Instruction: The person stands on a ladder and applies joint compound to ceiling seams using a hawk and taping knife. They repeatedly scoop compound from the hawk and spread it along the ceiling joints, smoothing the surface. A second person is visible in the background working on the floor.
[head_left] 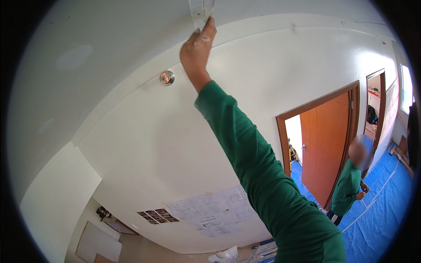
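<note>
My right hand, at the end of a green sleeve, reaches high toward the pale ceiling. Its fingers are extended against a narrow whitish strip with a thin line, and some white residue shows on them. I see nothing held in the fingers. A round metal fixture with an orange centre sits to the left of my wrist. My left hand is out of view.
A co-worker in green stands at right on blue sheeting, beside an open wooden door and a second doorway. Paper drawings hang on the wall. A white ledge juts at left; boards lie at far right.
</note>
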### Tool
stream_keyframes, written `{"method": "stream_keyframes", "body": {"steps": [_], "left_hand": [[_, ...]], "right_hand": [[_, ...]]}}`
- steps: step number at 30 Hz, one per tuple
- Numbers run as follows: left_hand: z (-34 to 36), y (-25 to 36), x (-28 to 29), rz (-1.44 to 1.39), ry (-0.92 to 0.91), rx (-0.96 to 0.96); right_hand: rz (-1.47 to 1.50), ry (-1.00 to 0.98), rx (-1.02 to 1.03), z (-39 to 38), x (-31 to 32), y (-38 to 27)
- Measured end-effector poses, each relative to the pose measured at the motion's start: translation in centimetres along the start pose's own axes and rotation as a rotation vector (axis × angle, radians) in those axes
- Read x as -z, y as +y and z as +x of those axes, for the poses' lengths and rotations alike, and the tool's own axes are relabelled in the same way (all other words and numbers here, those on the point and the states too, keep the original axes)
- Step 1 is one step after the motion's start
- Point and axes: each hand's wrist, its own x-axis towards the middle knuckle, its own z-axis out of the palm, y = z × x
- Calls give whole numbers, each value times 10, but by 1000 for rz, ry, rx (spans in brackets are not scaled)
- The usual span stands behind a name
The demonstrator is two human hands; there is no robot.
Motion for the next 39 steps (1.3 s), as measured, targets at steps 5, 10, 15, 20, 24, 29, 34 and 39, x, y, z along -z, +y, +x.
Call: {"method": "stream_keyframes", "body": {"steps": [5,10,15,20,24,29,34,39], "left_hand": [[-3,-1,2,-25,-8,8],[-2,-7,-1,-82,-28,19],[4,11,9,-290,-84,109],[23,118,62,-765,-466,366],[40,229,85,-663,-644,186],[42,296,95,-643,-826,39],[33,303,103,-548,-787,30],[42,307,106,-411,-639,-57]], "right_hand": [[24,86,-4,-1,-44,-36],[-51,-237,-87,-28,8,-40],[-41,-601,-120,-81,138,-74],[59,-1198,-604,-143,293,-148],[215,-1439,-581,-168,345,-191],[31,-1734,-568,-162,379,-196],[-560,-2060,7,-121,379,-162],[-282,-1866,389,-88,355,-193]]}}
